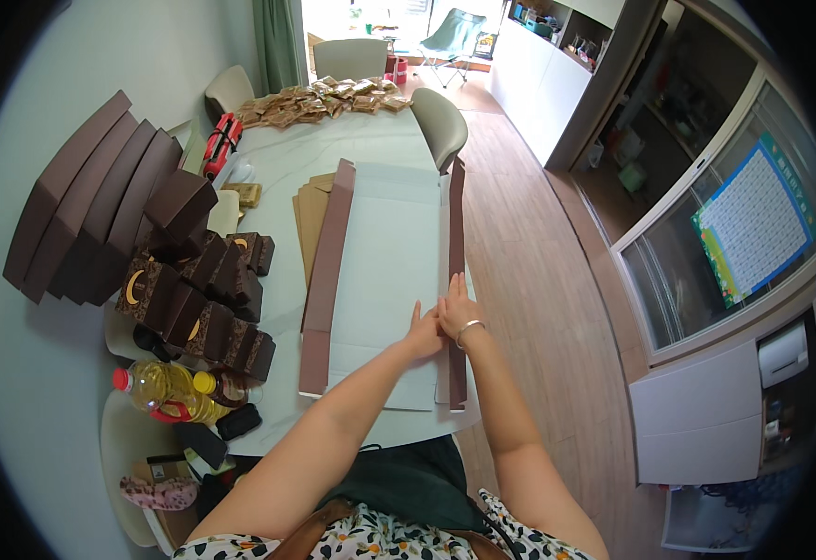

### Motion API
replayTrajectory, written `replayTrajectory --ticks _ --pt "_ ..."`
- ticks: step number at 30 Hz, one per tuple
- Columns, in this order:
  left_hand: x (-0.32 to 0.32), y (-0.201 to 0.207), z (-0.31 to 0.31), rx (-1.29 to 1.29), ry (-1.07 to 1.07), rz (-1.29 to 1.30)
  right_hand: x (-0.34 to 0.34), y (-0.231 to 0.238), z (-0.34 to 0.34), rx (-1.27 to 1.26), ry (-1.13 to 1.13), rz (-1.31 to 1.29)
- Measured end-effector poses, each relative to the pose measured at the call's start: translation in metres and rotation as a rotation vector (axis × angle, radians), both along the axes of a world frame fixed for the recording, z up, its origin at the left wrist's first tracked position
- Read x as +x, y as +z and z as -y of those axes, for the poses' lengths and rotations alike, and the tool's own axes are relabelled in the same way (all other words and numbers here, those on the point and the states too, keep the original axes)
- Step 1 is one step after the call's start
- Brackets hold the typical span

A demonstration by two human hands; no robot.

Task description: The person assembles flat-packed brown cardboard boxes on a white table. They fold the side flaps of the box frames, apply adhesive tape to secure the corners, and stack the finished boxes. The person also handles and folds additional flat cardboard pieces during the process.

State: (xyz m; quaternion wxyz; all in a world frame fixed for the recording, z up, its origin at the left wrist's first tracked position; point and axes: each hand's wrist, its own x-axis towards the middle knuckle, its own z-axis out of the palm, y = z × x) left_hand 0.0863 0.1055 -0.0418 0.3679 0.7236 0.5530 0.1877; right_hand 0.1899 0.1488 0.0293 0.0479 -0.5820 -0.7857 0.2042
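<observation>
A long, shallow cardboard box [384, 271], pale inside with dark brown side walls, lies opened out on the table. My right hand [460, 310], with a silver bangle at its wrist, lies flat along the right brown wall [457, 215], fingers stretched forward. From the inside, my left hand [422, 332] reaches to the same wall; its thumb points up and its fingertips meet the right hand. Part of the left fingers is hidden there. On the other side, the left brown wall [327, 280] stands up untouched.
Small dark brown boxes [184, 299] are stacked at the left, beside large folded brown boxes [90, 205]. Near them stand an oil bottle [160, 387] and a black pouch [238, 422]. Gold packets [324, 101] cover the table's far end. A chair [440, 126] stands at the right edge.
</observation>
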Motion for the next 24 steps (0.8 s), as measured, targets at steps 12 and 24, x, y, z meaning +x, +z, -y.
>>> replayTrajectory --ticks 12,24 --pt "-0.005 -0.019 -0.001 0.204 0.116 0.148 0.017 -0.058 -0.009 0.218 -0.024 -0.138" --pt "0.01 -0.012 0.015 0.44 0.225 -0.137 0.014 -0.058 -0.01 0.303 -0.03 -0.093"
